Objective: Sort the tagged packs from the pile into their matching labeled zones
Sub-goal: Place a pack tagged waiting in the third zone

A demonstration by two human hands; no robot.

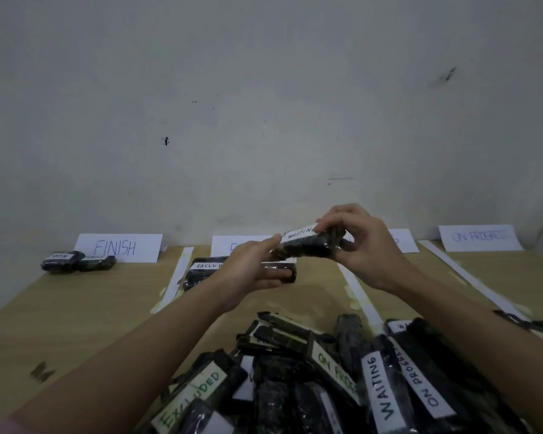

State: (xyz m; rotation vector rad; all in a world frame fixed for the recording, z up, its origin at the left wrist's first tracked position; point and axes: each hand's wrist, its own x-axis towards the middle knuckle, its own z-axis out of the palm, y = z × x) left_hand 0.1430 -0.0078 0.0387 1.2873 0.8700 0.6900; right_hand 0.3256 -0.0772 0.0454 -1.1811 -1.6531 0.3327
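Observation:
A dark pack tagged WAITING (308,244) is held in the air above the table, between both hands. My right hand (358,242) grips its right end; my left hand (251,267) touches its left end with the fingertips. The pile of tagged packs (326,380) lies at the near edge, with tags reading EXCLUDED, ON PROGRESS and WAITING. Zone cards stand along the wall: FINISH (118,247), a card partly hidden by my hands (232,245), another behind my right hand (403,241), and ON PROGRESS (480,237).
Two packs tagged FINISH (76,261) lie in the FINISH zone. A pack tagged EXCLUDED (201,272) lies in the second zone, under my left hand. White paper strips (176,277) divide the wooden table (76,314) into zones. A wall rises right behind the cards.

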